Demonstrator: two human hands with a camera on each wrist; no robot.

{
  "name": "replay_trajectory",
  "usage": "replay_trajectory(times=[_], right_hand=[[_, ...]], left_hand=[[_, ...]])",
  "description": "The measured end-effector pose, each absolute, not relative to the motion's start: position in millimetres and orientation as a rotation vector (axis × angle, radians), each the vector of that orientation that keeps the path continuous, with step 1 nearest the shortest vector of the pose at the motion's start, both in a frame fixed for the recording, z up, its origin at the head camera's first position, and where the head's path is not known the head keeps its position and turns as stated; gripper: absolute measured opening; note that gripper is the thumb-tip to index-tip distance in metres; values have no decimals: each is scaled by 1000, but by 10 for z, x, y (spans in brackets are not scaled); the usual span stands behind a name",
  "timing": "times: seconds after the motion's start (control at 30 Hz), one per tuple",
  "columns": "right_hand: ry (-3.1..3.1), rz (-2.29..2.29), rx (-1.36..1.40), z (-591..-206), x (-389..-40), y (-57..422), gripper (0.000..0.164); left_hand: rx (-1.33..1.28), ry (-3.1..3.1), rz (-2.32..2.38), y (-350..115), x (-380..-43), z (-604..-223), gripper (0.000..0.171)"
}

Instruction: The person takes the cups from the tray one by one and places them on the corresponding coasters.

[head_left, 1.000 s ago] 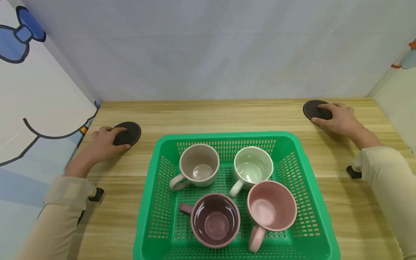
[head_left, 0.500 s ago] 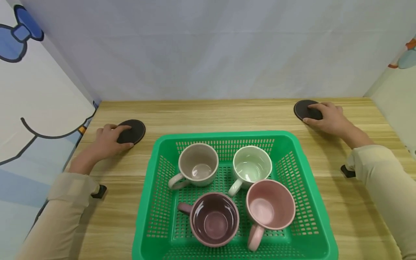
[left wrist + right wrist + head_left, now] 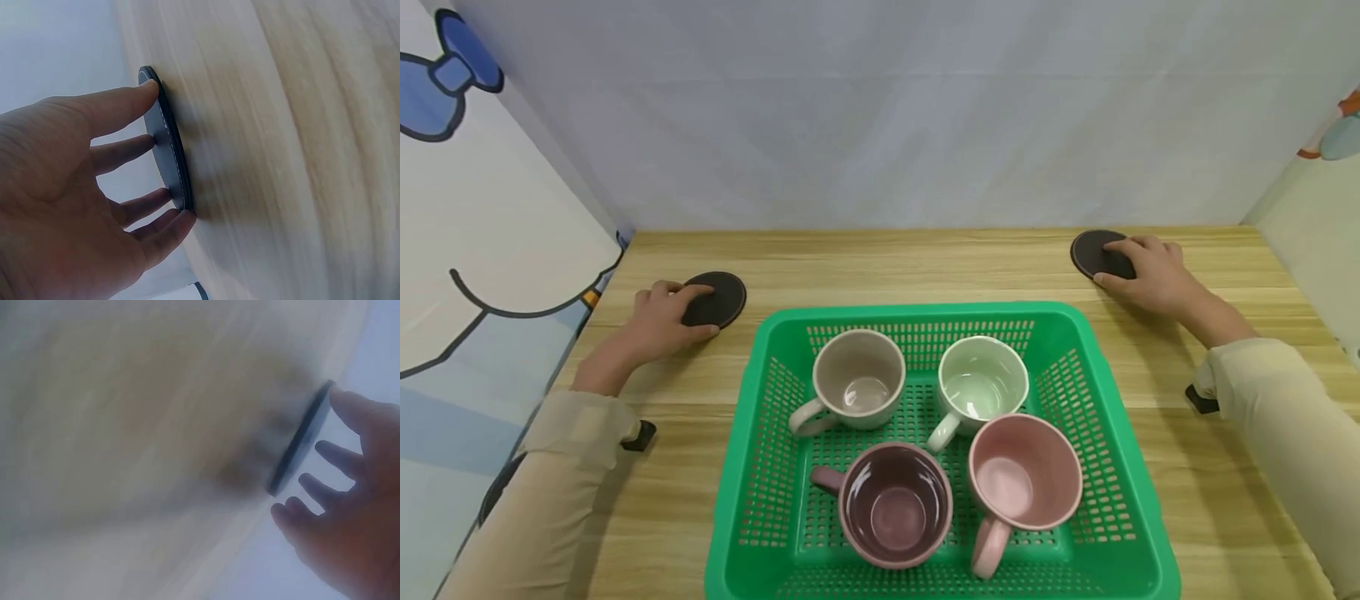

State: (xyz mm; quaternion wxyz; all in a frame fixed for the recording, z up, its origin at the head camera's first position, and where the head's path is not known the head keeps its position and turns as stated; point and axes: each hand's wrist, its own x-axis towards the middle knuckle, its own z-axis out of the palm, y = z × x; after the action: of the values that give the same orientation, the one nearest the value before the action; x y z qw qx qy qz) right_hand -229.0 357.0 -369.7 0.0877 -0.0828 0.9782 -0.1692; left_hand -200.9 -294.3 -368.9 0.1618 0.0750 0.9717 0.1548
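Observation:
In the head view, a black round coaster (image 3: pixel 718 302) lies on the table at the left. My left hand (image 3: pixel 664 321) reaches over it with fingers spread; in the left wrist view, thumb and fingertips touch the stitched coaster (image 3: pixel 167 149). A second black round coaster (image 3: pixel 1100 253) lies far back at the right. My right hand (image 3: pixel 1156 275) is on its right side, thumb at the near edge and index finger over the top. In the blurred right wrist view, the thumb meets the coaster (image 3: pixel 299 445); whether the other fingertips press it I cannot tell.
Between the arms sits a green plastic basket (image 3: pixel 925 314). Inside are a beige mug (image 3: pixel 859 377), a pale green mug (image 3: pixel 983 382), a dark mauve mug (image 3: pixel 897 506) and a pink mug (image 3: pixel 1026 472). The pale wooden table (image 3: pixel 880 262) meets a white backdrop behind.
My left hand and its coaster have slid right and slightly away. My right hand and its coaster have slid left. The basket and mugs are unmoved.

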Motion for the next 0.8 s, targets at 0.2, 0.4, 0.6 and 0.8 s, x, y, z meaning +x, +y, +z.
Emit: replay_trajectory(times=[0.2, 0.4, 0.6, 0.8], right_hand=[[2987, -469, -337, -3607, -2092, 3646, 61], [3041, -516, -395, -3557, -1807, 3693, 57], [3043, -521, -400, -3541, -1545, 3715, 57], [3056, -573, -359, -3553, -1277, 3754, 59]], left_hand=[[217, 2769, 459, -2856, -2044, -3681, 70], [218, 2764, 466, -2800, -2092, -3659, 69], [223, 2761, 486, -2748, -2128, -3656, 69], [215, 2754, 483, -2684, -2192, -3637, 68]])
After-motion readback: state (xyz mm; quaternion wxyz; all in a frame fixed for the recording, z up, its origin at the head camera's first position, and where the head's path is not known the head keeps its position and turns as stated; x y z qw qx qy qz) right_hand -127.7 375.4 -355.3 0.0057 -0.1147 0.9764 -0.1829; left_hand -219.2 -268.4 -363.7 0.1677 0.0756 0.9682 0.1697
